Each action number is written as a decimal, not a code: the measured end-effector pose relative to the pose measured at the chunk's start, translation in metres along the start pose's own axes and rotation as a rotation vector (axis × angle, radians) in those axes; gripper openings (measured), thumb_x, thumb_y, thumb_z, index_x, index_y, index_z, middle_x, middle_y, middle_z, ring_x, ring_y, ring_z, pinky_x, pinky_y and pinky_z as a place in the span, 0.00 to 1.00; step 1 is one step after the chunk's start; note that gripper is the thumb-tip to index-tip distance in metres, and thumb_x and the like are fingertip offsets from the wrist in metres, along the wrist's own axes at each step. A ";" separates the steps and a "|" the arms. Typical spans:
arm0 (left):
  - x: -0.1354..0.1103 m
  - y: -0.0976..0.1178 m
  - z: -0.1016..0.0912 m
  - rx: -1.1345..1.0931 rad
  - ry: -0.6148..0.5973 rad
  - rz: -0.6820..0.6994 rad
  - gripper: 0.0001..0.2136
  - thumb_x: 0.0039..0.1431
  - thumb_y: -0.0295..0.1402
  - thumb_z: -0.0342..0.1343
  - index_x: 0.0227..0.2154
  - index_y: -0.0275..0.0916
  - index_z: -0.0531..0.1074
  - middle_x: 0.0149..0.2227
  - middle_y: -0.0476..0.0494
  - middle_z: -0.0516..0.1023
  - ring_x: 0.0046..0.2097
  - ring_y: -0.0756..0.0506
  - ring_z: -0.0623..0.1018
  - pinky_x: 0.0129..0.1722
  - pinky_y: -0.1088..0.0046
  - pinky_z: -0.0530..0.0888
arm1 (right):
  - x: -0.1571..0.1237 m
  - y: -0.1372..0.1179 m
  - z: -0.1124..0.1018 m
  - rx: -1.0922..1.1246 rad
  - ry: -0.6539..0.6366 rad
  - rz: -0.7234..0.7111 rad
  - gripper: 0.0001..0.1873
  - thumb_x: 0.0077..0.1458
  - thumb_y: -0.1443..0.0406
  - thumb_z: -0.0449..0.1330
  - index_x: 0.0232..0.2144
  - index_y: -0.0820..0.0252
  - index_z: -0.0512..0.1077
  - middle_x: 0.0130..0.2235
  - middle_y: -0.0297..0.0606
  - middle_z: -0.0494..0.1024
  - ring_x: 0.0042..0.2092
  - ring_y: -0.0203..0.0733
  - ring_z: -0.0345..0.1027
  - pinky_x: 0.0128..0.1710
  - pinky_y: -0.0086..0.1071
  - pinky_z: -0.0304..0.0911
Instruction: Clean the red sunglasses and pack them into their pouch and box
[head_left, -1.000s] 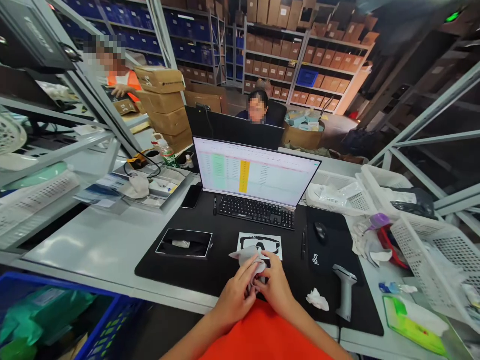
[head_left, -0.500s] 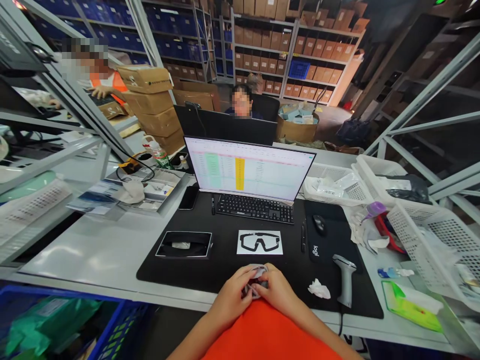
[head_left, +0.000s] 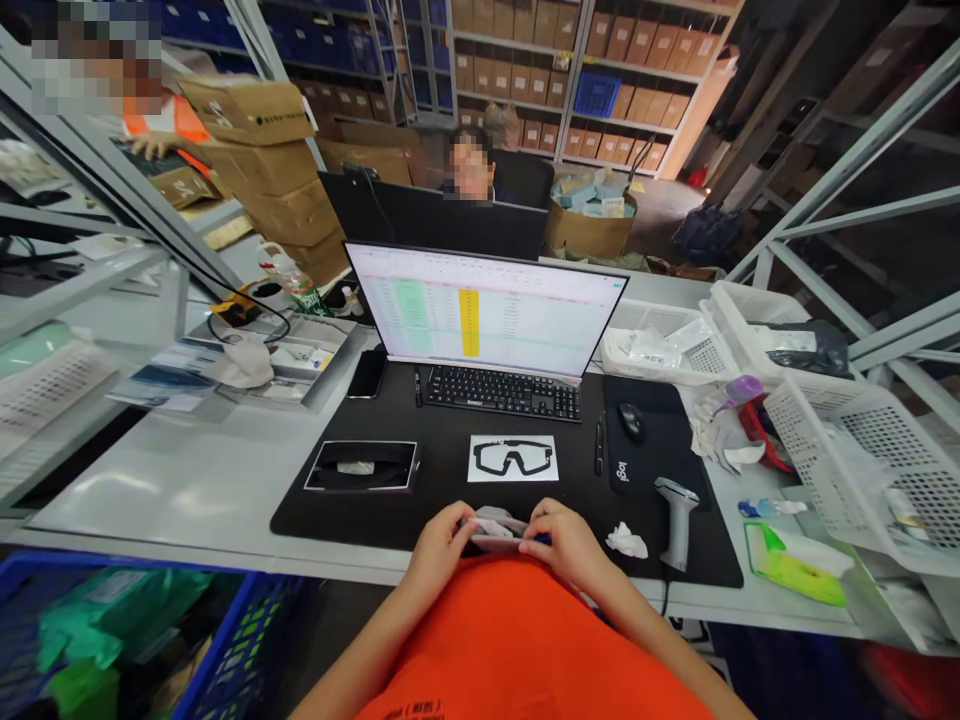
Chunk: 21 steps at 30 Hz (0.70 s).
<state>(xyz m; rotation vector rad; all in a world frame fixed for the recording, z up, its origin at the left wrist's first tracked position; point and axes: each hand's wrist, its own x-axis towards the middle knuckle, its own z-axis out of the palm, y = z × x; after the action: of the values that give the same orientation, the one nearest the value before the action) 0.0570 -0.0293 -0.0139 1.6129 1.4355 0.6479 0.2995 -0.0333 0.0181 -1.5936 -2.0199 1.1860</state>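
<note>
Orange shirt (head_left: 517,640) against near edge of desk (head_left: 180,470); dark characters low on it, partly bracketed, too blurred to read. L hand (head_left: 442,542) and R hand (head_left: 564,542) both closed at fingertips on grey cloth (head_left: 496,528), one at each end; cloth spread betw. them at near edge of black mat (head_left: 345,515), approx. mid-length.

Crumpled tissue (head_left: 627,541) nr. same edge, R of hands. Scanner (head_left: 679,520) by mat's near R corner. Just beyond hands: white card (head_left: 513,458), black eyewear outline, lettering along top too sm. to read. Black box (head_left: 362,466) toward mat's L edge. Pen (head_left: 598,445) R of card. Mouse pad (head_left: 622,500) along mat's R edge, mkd. "logi" (reads sideways from here), mouse (head_left: 631,422) on it.

Keyboard (head_left: 502,392) toward mat's far edge; white brand mark, illegible. Phone (head_left: 367,373) nr. far L corner. Monitor (head_left: 480,305) behind: spreadsheet, one green col., one yellow; entries too fine.

Carton stack (head_left: 255,165) beyond, far L; dark print on top box, unclear. Rear shelving (head_left: 571,95): brown boxes w/ white labels, text too sm.
</note>
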 end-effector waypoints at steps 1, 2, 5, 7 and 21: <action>-0.001 -0.002 -0.001 -0.015 -0.007 -0.009 0.13 0.64 0.42 0.48 0.30 0.41 0.71 0.30 0.47 0.75 0.34 0.44 0.74 0.36 0.69 0.70 | -0.001 0.004 -0.001 0.051 0.013 -0.002 0.06 0.53 0.64 0.68 0.35 0.48 0.83 0.40 0.34 0.75 0.41 0.39 0.71 0.40 0.31 0.63; -0.002 -0.003 -0.002 -0.031 -0.016 -0.011 0.14 0.64 0.43 0.48 0.30 0.41 0.71 0.30 0.47 0.75 0.34 0.44 0.74 0.36 0.69 0.70 | -0.003 0.007 -0.002 0.096 0.020 -0.007 0.07 0.53 0.64 0.68 0.36 0.48 0.83 0.39 0.35 0.75 0.41 0.39 0.71 0.40 0.31 0.63; -0.007 -0.002 -0.004 -0.077 -0.041 0.014 0.15 0.65 0.44 0.48 0.31 0.41 0.72 0.34 0.45 0.76 0.40 0.44 0.75 0.43 0.68 0.71 | -0.008 0.016 -0.006 0.196 0.015 -0.035 0.07 0.53 0.63 0.68 0.36 0.48 0.83 0.40 0.37 0.72 0.42 0.41 0.69 0.36 0.30 0.64; -0.009 0.000 -0.005 -0.106 -0.056 0.036 0.14 0.66 0.43 0.48 0.32 0.40 0.73 0.39 0.43 0.75 0.45 0.43 0.75 0.48 0.67 0.70 | -0.012 0.019 -0.008 0.232 0.019 -0.054 0.05 0.53 0.62 0.68 0.34 0.50 0.84 0.42 0.38 0.71 0.43 0.42 0.69 0.34 0.30 0.63; -0.011 0.013 -0.010 -0.168 -0.150 0.122 0.14 0.66 0.41 0.53 0.31 0.40 0.79 0.40 0.43 0.72 0.44 0.45 0.74 0.47 0.70 0.71 | 0.002 -0.010 0.010 -0.174 0.034 -0.106 0.10 0.60 0.59 0.62 0.42 0.54 0.79 0.52 0.40 0.71 0.36 0.36 0.70 0.40 0.34 0.66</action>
<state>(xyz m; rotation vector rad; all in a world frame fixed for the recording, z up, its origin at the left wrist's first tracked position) 0.0528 -0.0372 0.0039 1.5894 1.1507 0.6840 0.2859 -0.0356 0.0188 -1.5500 -2.2084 0.9620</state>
